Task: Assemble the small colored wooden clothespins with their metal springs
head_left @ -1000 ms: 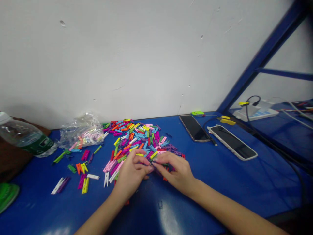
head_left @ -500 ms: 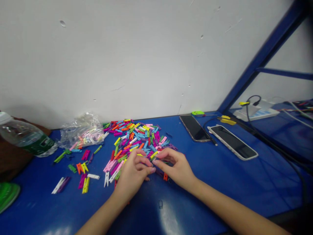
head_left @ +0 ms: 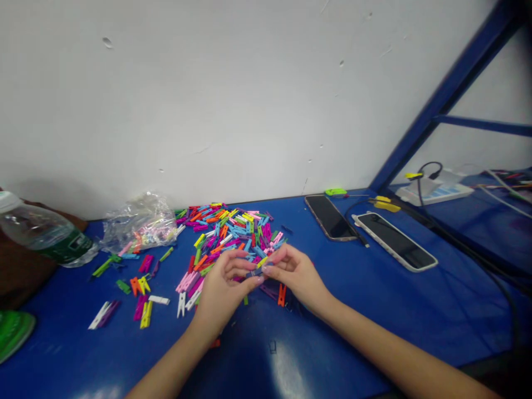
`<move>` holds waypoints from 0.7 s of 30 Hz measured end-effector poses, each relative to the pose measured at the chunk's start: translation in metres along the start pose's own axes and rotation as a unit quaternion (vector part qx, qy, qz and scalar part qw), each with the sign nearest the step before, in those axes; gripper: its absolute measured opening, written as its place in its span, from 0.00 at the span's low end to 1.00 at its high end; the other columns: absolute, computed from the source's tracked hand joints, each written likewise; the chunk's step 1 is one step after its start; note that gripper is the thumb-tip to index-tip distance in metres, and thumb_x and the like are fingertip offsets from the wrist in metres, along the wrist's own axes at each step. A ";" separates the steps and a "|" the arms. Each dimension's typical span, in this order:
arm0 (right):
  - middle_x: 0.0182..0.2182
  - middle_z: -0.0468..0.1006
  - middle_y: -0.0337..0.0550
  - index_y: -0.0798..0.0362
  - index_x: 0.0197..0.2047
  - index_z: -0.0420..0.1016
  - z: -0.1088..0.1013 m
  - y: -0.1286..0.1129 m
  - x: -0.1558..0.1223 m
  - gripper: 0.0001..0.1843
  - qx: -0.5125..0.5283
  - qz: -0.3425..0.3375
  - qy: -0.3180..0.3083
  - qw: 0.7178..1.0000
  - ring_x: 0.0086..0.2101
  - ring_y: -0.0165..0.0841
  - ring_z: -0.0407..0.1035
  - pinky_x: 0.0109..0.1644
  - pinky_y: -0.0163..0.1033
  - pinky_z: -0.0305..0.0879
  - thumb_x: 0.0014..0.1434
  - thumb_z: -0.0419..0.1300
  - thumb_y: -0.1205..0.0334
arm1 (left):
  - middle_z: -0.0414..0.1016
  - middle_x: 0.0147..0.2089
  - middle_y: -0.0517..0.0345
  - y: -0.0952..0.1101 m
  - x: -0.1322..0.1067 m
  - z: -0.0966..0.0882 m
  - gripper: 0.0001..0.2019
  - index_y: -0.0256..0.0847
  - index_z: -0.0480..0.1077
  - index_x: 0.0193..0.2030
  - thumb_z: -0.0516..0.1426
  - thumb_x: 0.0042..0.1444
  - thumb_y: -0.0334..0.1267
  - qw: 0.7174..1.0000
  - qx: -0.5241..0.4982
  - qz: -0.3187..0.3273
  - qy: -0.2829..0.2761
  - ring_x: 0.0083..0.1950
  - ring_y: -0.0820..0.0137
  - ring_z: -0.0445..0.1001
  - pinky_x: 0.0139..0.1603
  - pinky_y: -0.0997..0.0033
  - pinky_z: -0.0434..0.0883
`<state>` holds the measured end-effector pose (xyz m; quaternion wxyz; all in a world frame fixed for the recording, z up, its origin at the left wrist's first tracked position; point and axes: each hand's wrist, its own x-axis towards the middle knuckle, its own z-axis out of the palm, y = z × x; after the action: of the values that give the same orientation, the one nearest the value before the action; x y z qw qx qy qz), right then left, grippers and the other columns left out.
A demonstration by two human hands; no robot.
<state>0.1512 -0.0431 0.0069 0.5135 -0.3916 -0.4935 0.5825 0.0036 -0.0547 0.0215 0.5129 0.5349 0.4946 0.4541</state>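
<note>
A heap of small coloured clothespins (head_left: 233,233) lies on the blue table (head_left: 374,310) in front of me. My left hand (head_left: 222,291) and my right hand (head_left: 297,275) meet just above the heap's near edge. Together they pinch a dark blue clothespin (head_left: 256,271) between their fingertips. An orange clothespin (head_left: 281,295) lies on the table right under my right hand. More clothespins lie scattered to the left (head_left: 141,293).
A crumpled clear plastic bag (head_left: 139,224) with clothespins sits left of the heap, and a plastic bottle (head_left: 44,233) lies at the far left. Two phones (head_left: 330,217) (head_left: 394,241) lie to the right, with cables and a power strip (head_left: 436,191) behind. A blue frame post (head_left: 449,88) slants up at right.
Both hands have lifted slightly off the table and away from the heap, now holding a dark blue clothespin between them. The orange clothespin under my right hand has come into view.
</note>
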 end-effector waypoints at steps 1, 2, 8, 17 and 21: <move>0.22 0.68 0.34 0.54 0.23 0.60 0.001 0.000 0.000 0.17 0.003 -0.008 -0.007 1.000 0.25 0.27 0.67 0.31 0.33 0.64 0.37 0.66 0.59 | 0.70 0.30 0.60 0.000 0.000 0.000 0.21 0.38 0.61 0.38 0.63 0.36 0.34 1.000 0.016 0.010 0.004 0.30 0.73 0.70 0.26 0.78 0.66; 0.23 0.68 0.34 0.54 0.23 0.61 0.001 0.001 -0.001 0.17 0.005 -0.016 -0.017 1.000 0.26 0.27 0.67 0.31 0.33 0.64 0.37 0.66 0.59 | 0.70 0.29 0.60 0.000 -0.001 0.000 0.20 0.38 0.61 0.38 0.62 0.36 0.34 0.999 0.034 0.018 0.009 0.30 0.73 0.70 0.25 0.79 0.65; 0.23 0.66 0.35 0.53 0.23 0.60 0.003 0.002 -0.002 0.18 -0.038 -0.037 -0.040 0.998 0.26 0.28 0.65 0.29 0.33 0.63 0.37 0.65 0.55 | 0.70 0.28 0.61 -0.005 -0.003 -0.003 0.16 0.40 0.62 0.39 0.60 0.42 0.37 0.991 0.120 0.057 0.011 0.24 0.74 0.70 0.23 0.77 0.66; 0.23 0.67 0.36 0.54 0.28 0.63 -0.006 -0.004 -0.003 0.09 -0.188 -0.073 -0.084 0.976 0.24 0.27 0.62 0.27 0.31 0.59 0.49 0.58 0.57 | 0.70 0.27 0.62 0.003 -0.006 -0.005 0.15 0.42 0.63 0.42 0.57 0.45 0.34 0.980 0.182 0.081 0.024 0.29 0.71 0.74 0.29 0.76 0.70; 0.21 0.66 0.35 0.53 0.28 0.63 -0.008 -0.004 -0.002 0.08 -0.231 -0.087 -0.099 0.964 0.22 0.26 0.61 0.25 0.30 0.58 0.51 0.56 0.58 | 0.70 0.27 0.62 0.003 -0.005 -0.005 0.15 0.42 0.64 0.42 0.58 0.45 0.34 0.978 0.186 0.089 0.017 0.30 0.71 0.73 0.31 0.75 0.70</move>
<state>0.1602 -0.0441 0.0094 0.4064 -0.3961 -0.6952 0.4413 -0.0020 -0.0594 0.0248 0.3535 0.6547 0.5296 0.4073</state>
